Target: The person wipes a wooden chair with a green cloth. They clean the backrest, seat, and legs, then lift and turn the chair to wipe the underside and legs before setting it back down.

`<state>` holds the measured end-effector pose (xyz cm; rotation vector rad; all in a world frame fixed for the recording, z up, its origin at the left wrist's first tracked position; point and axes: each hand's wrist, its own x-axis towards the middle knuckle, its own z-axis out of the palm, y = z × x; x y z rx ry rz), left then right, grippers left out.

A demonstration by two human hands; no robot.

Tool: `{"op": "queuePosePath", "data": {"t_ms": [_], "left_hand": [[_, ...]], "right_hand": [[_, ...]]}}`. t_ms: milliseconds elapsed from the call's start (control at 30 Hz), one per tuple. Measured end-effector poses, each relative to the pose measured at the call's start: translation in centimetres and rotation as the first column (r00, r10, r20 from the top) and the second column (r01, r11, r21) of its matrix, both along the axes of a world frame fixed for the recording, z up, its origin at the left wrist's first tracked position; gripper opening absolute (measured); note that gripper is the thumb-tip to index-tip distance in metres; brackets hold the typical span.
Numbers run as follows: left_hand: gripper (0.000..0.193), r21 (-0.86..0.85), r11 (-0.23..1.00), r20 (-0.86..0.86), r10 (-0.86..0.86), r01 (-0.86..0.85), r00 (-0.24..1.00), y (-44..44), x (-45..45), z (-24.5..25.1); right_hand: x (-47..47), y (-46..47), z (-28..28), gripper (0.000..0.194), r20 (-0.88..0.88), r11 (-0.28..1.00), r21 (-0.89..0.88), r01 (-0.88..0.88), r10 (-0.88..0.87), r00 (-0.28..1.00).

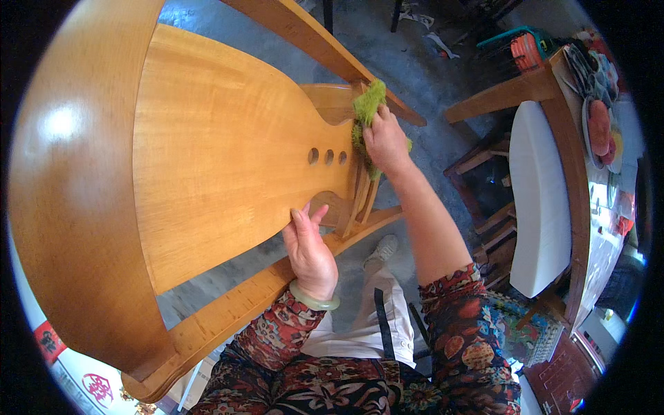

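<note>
A varnished wooden chair [223, 145] with a broad back panel, its splat pierced by three round holes, fills the left and middle of the view. My right hand [386, 140] grips a fuzzy green cloth [369, 104] against the narrow end of the panel, near the crossbars. Below the holes, my left hand [310, 249] touches the panel's curved lower edge with thumb and fingers; it wears a pale bangle [314, 302]. Part of the cloth is hidden behind my right hand.
At the right stands a table [581, 207] with plates of food on it and a white curved panel [539, 202] beside its edge. Wooden stools [487, 161] are beneath. A red-orange basket [526, 52] is at the upper right. My shoe [385, 248] rests on the grey floor.
</note>
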<state>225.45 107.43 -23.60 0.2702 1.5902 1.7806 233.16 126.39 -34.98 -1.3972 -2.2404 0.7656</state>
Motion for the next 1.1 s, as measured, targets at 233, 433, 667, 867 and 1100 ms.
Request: {"op": "queuePosePath", "data": {"t_ms": [233,433,667,867,1100], "left_hand": [[0.050,-0.049,0.999,-0.028,-0.016,0.015,0.999,0.4,0.3,0.1],[0.052,-0.066,0.998,-0.036,0.007,-0.009,0.999,0.6,0.7,0.0],[0.050,-0.039,0.999,-0.059,0.004,-0.006,0.998,0.6,0.5,-1.2],[0.052,-0.034,0.999,-0.071,0.020,-0.022,0.997,1.2,1.0,-2.1],[0.055,-0.039,0.999,-0.063,0.030,-0.033,0.998,1.3,0.9,-2.7]], "right_hand": [[0.1,-3.6,-0.5,0.025,0.074,0.991,0.128,0.048,-0.058,0.996],[1.2,-8.1,0.0,0.016,0.029,0.986,0.165,0.037,-0.043,0.999],[2.4,-12.5,-0.5,0.023,0.025,0.995,0.097,0.012,-0.015,1.000],[4.0,-15.2,-0.9,0.011,0.039,0.993,0.109,-0.037,0.033,0.999],[6.5,-20.4,-1.6,0.019,-0.019,0.989,-0.043,-0.142,0.142,0.990]]}}
